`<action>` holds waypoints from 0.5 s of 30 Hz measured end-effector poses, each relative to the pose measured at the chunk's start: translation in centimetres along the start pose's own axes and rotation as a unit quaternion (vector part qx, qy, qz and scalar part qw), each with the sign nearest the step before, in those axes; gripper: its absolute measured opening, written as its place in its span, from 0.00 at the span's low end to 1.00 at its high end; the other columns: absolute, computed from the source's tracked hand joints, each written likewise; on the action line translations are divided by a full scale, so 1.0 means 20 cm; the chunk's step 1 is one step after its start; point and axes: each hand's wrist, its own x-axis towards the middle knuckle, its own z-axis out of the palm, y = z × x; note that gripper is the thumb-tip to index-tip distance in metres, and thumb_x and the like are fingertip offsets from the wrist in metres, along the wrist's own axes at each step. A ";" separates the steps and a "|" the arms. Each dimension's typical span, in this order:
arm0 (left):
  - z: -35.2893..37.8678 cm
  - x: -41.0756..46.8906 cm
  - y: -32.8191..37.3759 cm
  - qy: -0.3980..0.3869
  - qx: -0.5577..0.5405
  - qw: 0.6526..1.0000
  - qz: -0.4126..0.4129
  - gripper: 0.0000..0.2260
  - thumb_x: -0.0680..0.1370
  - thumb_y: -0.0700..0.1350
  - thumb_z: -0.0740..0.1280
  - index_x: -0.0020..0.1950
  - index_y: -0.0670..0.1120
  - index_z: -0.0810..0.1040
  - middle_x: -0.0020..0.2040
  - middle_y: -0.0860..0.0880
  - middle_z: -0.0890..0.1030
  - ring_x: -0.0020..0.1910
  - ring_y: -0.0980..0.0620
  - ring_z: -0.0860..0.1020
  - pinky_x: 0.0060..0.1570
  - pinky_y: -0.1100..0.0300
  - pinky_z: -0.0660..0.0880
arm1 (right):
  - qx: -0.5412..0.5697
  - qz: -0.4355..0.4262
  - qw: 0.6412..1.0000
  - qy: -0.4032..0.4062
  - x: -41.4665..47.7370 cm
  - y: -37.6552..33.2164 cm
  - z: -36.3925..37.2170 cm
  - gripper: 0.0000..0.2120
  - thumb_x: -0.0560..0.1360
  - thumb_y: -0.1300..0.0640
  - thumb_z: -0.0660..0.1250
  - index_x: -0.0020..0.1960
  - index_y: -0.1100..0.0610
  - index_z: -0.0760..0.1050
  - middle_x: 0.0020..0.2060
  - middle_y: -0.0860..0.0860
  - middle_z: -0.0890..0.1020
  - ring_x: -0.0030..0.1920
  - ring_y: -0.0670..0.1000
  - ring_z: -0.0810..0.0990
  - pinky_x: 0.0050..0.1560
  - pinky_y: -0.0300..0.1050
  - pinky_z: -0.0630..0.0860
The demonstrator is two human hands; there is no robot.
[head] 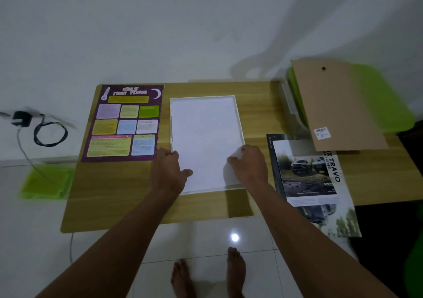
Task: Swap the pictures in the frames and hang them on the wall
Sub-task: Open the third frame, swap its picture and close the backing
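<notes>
Step in hand: By my reading you are at the swap itself. The frame lies back-up and open in the middle of the table, showing only white inside.
Left hand: Your left hand grips the frame's left rim towards the near corner, fingers curled over the edge and thumb lying on the white.
Right hand: Your right hand pinches at the right rim with curled fingers. I cannot tell whether it holds the rim alone or a white sheet inside.
Pictures: The purple poster lies flat just left of the frame. The car poster lies to the right, overhanging the table's near edge.
Backing: The brown backing board rests further right, on a green lid.
Next move: Probably lay one poster face down in the frame, square to the rim, then fetch the board.
</notes>
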 end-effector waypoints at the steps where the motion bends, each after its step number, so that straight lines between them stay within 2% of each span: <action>1: 0.00 0.00 0.00 0.002 0.001 1.000 0.003 0.28 0.71 0.50 0.76 0.65 0.37 0.74 0.60 0.43 0.72 0.59 0.45 0.73 0.56 0.56 0.71 | -0.004 0.002 1.000 0.000 0.00 0.00 0.00 0.18 0.73 0.50 0.73 0.58 0.59 0.77 0.56 0.53 0.77 0.54 0.55 0.78 0.48 0.48 0.79; 7: 0.02 0.01 0.00 0.010 0.012 1.000 0.019 0.30 0.70 0.47 0.76 0.68 0.37 0.73 0.59 0.42 0.72 0.57 0.44 0.73 0.54 0.56 0.72 | -0.037 -0.002 0.999 -0.006 0.00 -0.01 0.01 0.19 0.72 0.49 0.74 0.55 0.62 0.78 0.56 0.54 0.75 0.56 0.56 0.77 0.50 0.53 0.81; 12: 0.03 0.01 -0.01 0.020 0.025 0.999 0.042 0.30 0.67 0.45 0.79 0.65 0.35 0.75 0.55 0.40 0.73 0.52 0.42 0.74 0.49 0.56 0.72 | -0.016 -0.004 1.000 0.017 0.00 -0.03 0.00 0.18 0.75 0.51 0.72 0.59 0.60 0.78 0.58 0.54 0.77 0.57 0.55 0.78 0.52 0.50 0.79; 15: 0.04 0.02 -0.02 0.024 0.034 0.998 0.050 0.31 0.65 0.44 0.80 0.63 0.34 0.76 0.53 0.39 0.74 0.50 0.41 0.75 0.48 0.55 0.73 | -0.011 -0.025 0.998 0.050 0.01 -0.06 -0.02 0.12 0.76 0.54 0.71 0.57 0.57 0.79 0.56 0.53 0.78 0.56 0.53 0.78 0.52 0.46 0.77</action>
